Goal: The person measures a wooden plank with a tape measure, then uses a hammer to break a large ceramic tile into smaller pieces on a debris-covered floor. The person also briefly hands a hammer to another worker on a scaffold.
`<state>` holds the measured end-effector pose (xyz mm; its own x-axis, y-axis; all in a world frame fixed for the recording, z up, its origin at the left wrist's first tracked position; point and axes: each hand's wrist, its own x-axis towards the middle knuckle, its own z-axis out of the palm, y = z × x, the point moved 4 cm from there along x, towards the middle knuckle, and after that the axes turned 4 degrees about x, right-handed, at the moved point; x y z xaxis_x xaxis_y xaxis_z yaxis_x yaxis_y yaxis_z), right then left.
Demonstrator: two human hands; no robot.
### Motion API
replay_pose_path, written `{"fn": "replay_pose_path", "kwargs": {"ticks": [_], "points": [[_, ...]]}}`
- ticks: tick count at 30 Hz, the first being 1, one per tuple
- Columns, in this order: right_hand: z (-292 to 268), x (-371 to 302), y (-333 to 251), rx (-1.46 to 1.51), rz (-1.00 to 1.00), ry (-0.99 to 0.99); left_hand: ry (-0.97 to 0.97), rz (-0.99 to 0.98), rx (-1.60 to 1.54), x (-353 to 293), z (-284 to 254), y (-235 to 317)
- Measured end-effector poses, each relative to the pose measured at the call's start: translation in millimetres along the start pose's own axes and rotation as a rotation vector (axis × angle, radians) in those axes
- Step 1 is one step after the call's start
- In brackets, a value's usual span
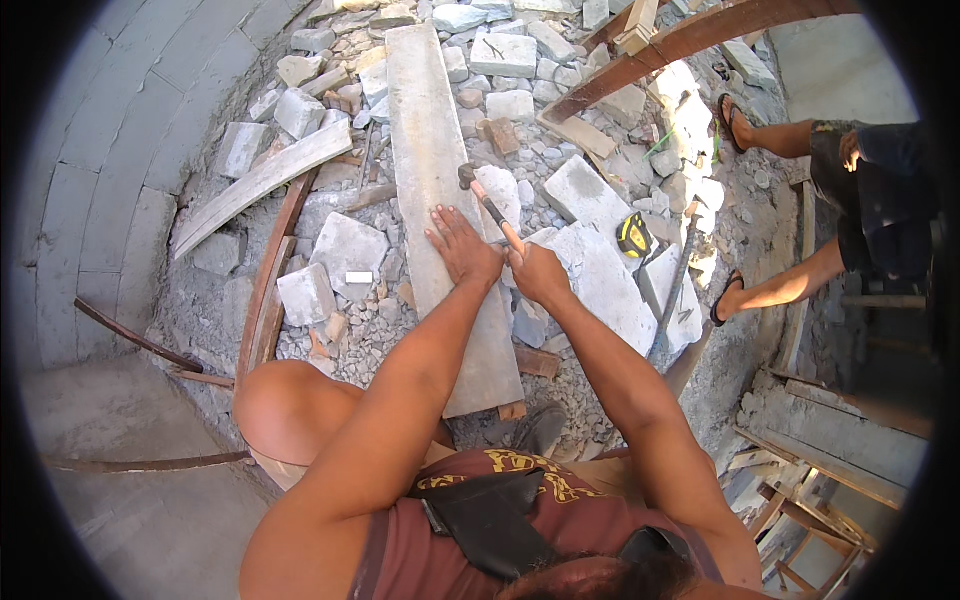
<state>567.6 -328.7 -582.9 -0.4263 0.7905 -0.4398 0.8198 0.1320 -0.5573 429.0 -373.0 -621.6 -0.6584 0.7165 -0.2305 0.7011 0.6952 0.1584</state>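
A long, pale wooden plank (430, 130) lies lengthwise in front of me over the rubble. My left hand (466, 248) rests flat on it, fingers spread, with nothing held. Beside it, my right hand (538, 273) is closed around the handle end of a hammer (490, 205). The hammer's dark head is at or just above the plank's right edge, past my left fingertips; whether it touches the wood I cannot tell. To the right, a yellow and black tape measure (633, 236) lies among broken pale blocks (588, 195).
A shorter board (265, 187) leans at the left near a block wall (110, 190). Brown timbers (272, 270) lie beside it. At upper right a brown beam (680, 48) slants over the rubble. Another person's sandalled feet (738, 125) are at the right, by a dark rod (676, 285).
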Motion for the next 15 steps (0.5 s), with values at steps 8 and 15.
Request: {"fn": "replay_pose_path", "kwargs": {"ticks": [8,15], "points": [[-62,-23,40,-0.071,0.115,-0.010,-0.008,0.012,0.113,-1,3,4],[-98,-62,143,-0.285,0.182,0.255,-0.003,0.096,0.183,1,8,5]]}}
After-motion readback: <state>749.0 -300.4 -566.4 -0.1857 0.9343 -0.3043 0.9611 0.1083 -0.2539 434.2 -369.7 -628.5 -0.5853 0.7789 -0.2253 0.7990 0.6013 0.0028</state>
